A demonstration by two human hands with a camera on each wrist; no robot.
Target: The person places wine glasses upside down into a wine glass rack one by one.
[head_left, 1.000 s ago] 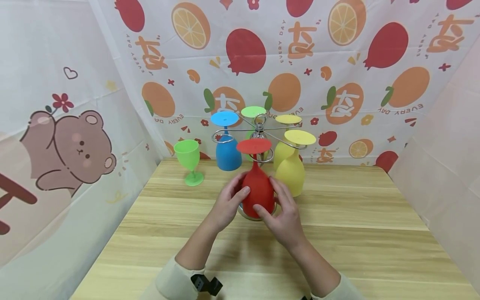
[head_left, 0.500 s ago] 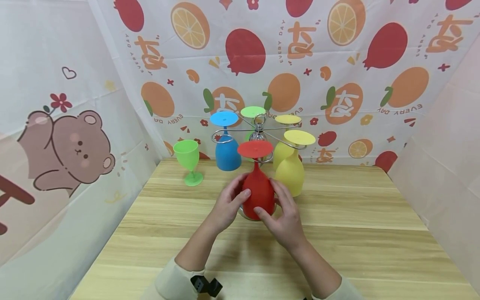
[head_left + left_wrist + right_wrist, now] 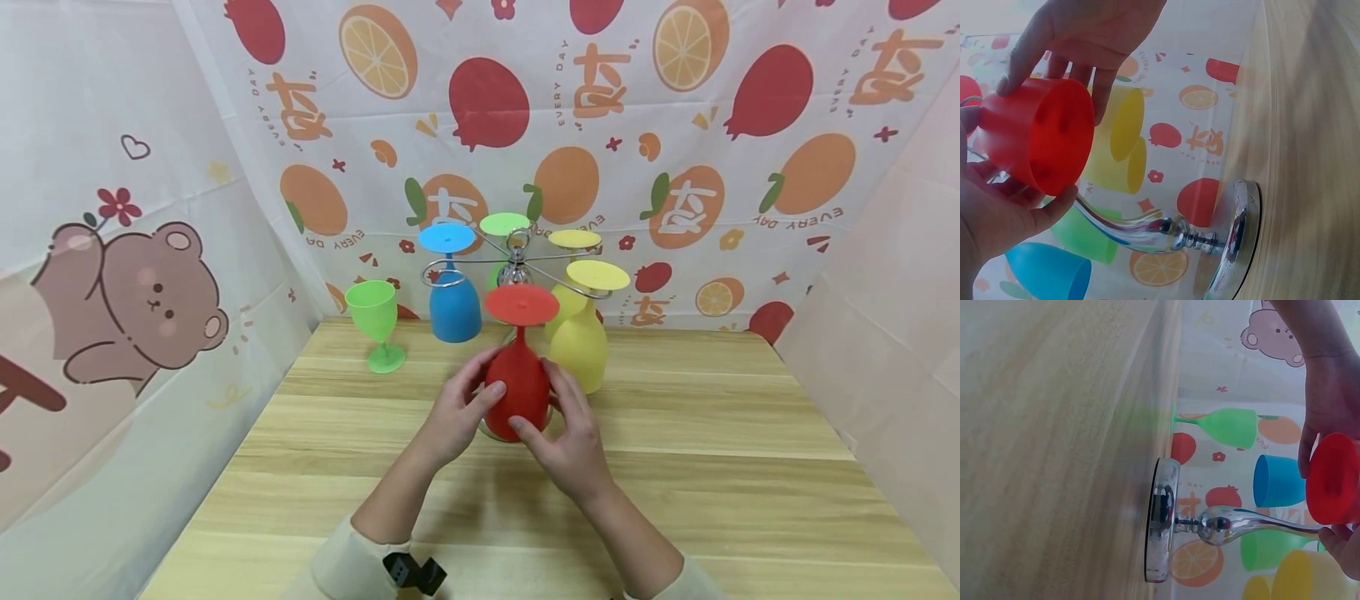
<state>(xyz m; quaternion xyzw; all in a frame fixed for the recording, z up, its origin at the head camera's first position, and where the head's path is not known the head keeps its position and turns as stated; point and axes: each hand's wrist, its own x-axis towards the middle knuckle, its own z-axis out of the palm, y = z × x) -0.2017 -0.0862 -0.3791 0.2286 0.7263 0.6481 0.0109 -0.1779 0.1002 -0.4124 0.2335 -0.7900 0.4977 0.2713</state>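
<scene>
My left hand (image 3: 459, 408) and right hand (image 3: 572, 433) hold a red goblet (image 3: 519, 379) upside down between them, fingers curled round its bowl from either side. Its round foot is uppermost, at the front of a chrome stemware rack (image 3: 517, 271). The left wrist view shows the mouth of the red goblet (image 3: 1063, 134) facing down, well above the table, beside the rack's curved post (image 3: 1141, 231). On the rack hang a blue goblet (image 3: 455, 304), a green goblet (image 3: 505, 223) mostly hidden behind, and two yellow goblets (image 3: 581, 350) on the right, all inverted.
Another green goblet (image 3: 375, 312) stands upright on the wooden table (image 3: 712, 467), left of the rack. The rack's round chrome base (image 3: 1163, 519) rests on the table. A fruit-printed cloth (image 3: 491, 104) hangs right behind the table's back edge.
The red goblet's foot has shifted right and slightly toward me, and the rack ring seen by its stem is now hidden. Both hands keep their hold, having barely moved.
</scene>
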